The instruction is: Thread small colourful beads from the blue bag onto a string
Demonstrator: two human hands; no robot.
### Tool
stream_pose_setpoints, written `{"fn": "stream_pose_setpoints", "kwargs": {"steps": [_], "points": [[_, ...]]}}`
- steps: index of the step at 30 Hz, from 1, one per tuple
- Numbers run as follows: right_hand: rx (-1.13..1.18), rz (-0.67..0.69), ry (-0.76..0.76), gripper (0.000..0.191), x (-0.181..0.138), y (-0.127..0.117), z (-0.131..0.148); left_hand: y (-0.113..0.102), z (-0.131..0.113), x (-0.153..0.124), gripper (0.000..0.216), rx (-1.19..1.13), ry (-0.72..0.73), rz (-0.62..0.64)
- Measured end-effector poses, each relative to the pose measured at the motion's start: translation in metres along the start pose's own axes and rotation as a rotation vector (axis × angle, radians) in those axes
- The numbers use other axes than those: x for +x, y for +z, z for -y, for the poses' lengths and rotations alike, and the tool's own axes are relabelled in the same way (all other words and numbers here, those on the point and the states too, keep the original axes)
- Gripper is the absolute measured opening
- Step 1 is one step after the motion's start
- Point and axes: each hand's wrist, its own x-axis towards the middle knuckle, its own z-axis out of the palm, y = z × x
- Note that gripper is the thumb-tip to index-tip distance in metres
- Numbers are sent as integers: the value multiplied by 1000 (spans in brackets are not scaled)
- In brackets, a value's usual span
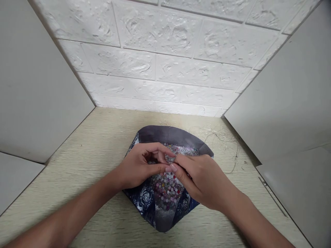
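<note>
**Close pinch over the beads (167,189)**

Your right hand (204,181) presses thumb to fingertips, your left hand (137,165) curls against it (whatever the grip holds is hidden). The beads lie heaped on dark rose-print fabric (141,199) on the desk (77,206), near tangled thread (223,144).

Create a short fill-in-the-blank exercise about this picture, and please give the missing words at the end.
The left hand and right hand meet at their ____ above the beads.
The beads lie in a dark blue tray printed with ____.
Thin threads lie on the table to the ____ of the tray.
The brick-patterned wall is ____.

Missing words: fingertips; roses; right; white.
</note>
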Motion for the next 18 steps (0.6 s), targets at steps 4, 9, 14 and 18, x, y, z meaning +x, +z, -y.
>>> {"fn": "stream_pose_setpoints", "kwargs": {"steps": [4, 9, 14, 18], "points": [[31, -1, 23, 26, 0, -1, 1, 1, 1, -1, 25, 62, 18, -17], [79, -68, 61, 24, 2, 1, 0, 3, -3, -1, 21, 191, 58, -45], [97, -198, 139, 14, 4, 3, -1, 4, -5, -1, 12, 246, 85, -132], [117, -247, 154, 10, 3, 4, -2, 2, -3, -1, 13, -157, 71, -53]]}}
